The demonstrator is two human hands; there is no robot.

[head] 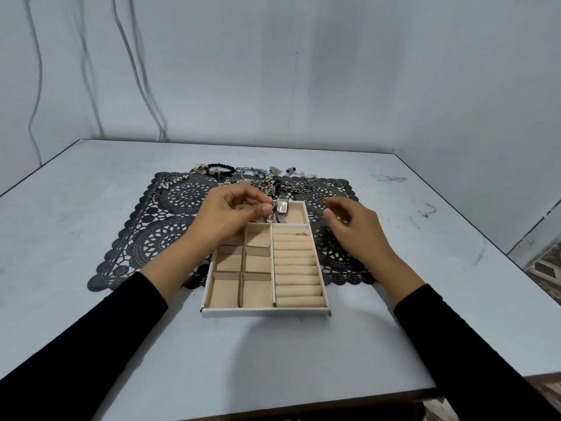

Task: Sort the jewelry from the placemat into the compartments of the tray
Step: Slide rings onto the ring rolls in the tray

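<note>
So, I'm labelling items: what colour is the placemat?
The placemat is black, lace-patterned; head view.

white, beige-lined tray (pixel 265 311) overlaps the black lace placemat (pixel 158 232); silver watch (pixel 281 206) tilted in its far compartment; ring (pixel 301 234) among the rolls; jewelry (pixel 264 176) heaped at the mat's far edge

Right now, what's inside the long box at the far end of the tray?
A silver watch with a rectangular face, pinched by the left hand. That hand covers the left part of the compartment, so anything there is hidden.
</note>
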